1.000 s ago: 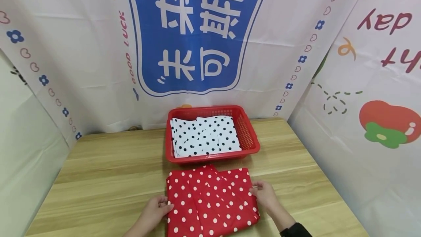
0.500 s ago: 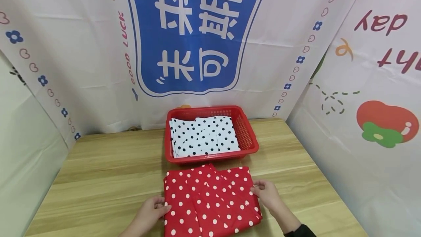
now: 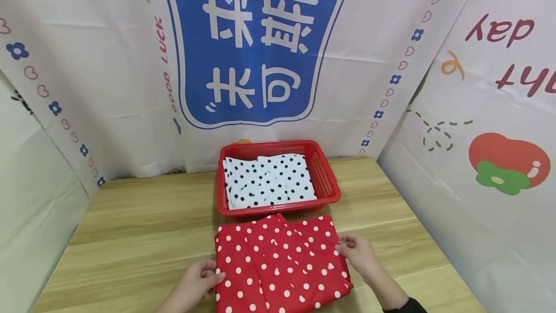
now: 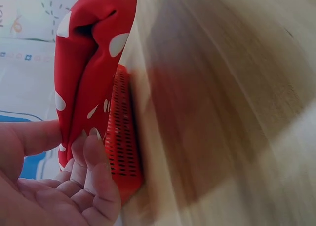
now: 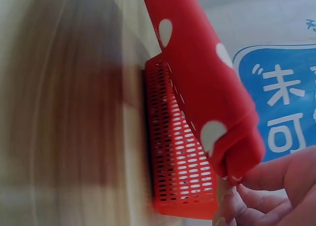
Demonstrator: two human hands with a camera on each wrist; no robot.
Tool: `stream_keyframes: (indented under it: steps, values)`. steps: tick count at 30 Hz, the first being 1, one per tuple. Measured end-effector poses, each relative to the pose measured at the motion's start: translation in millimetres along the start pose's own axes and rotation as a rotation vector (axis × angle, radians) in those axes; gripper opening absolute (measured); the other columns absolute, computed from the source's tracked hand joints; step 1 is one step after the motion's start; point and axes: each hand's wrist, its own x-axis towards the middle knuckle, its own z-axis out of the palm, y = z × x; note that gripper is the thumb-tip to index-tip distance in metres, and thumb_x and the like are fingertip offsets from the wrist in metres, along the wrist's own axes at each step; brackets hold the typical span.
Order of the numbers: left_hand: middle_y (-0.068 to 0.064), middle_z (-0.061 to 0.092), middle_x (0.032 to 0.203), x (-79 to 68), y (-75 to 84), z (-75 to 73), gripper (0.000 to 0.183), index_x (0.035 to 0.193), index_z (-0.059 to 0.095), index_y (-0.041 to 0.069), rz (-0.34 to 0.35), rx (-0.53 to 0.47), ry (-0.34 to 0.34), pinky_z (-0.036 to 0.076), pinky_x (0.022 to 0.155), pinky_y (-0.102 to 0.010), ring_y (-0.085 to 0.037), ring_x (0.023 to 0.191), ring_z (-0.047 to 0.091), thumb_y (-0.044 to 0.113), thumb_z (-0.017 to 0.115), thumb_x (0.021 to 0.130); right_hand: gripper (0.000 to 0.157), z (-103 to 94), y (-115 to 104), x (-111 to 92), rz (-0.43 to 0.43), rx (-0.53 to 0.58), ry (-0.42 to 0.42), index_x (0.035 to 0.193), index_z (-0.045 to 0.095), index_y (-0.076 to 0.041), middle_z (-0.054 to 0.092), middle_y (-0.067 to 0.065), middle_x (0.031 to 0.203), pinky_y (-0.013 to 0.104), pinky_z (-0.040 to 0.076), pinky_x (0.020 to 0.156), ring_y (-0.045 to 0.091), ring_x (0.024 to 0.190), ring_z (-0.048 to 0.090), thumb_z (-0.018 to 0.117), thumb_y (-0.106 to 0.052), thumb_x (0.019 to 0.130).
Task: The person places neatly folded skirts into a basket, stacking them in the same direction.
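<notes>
A folded red cloth with white dots (image 3: pixel 278 264) is held up between my two hands in front of the basket. My left hand (image 3: pixel 195 281) pinches its left edge, thumb on top and fingers beneath. On the opposite side my right hand (image 3: pixel 358 255) pinches the right edge. In the left wrist view the layered fold of the cloth (image 4: pixel 94 63) shows above the wooden table, with the thumb and fingertips on either side of it. The right wrist view shows a rolled corner of the cloth (image 5: pixel 207 78) between thumb and fingers.
A red plastic basket (image 3: pixel 330 182) with perforated sides stands just beyond the red cloth. Inside it lies a folded white cloth with black dots (image 3: pixel 269 182). The wooden table (image 3: pixel 143 235) ends at a printed white curtain (image 3: pixel 130 86) behind, with more hangings at both sides.
The right hand has moved a little to the right, and the cloth's right side has shifted with it. Its far edge sits closer to the basket. The left hand has moved slightly left.
</notes>
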Motion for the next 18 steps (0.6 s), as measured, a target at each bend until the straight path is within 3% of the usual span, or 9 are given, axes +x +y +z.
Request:
stream_keyframes:
  steps: [13, 18]
  values:
    - [-0.006, 0.061, 0.080, -14.6, 21.9, -4.6, 0.027, 0.109, 0.057, -0.012, -0.016, -0.010, 0.025, 0.052, 0.065, -0.035, -0.018, 0.070, 0.059, 0.006, 0.066, 0.090, 0.025, -11.3, -15.7, -5.7, -0.001, -0.017, -0.013, 0.114, 0.061, 0.011, 0.066, 0.008, 0.086, 0.035, 0.055, 0.074, 0.019, 0.078, 0.062, 0.061, 0.001, 0.092]
    - [-0.006, 0.061, 0.080, -14.6, 27.0, -9.1, 0.028, 0.109, 0.055, -0.015, 0.060, -0.019, 0.016, 0.054, 0.066, -0.034, -0.017, 0.072, 0.059, 0.003, 0.065, 0.090, 0.025, -14.0, -22.4, -6.5, -0.020, -0.026, -0.002, 0.114, 0.060, 0.011, 0.065, 0.008, 0.086, 0.032, 0.054, 0.073, 0.018, 0.077, 0.061, 0.061, 0.002, 0.092]
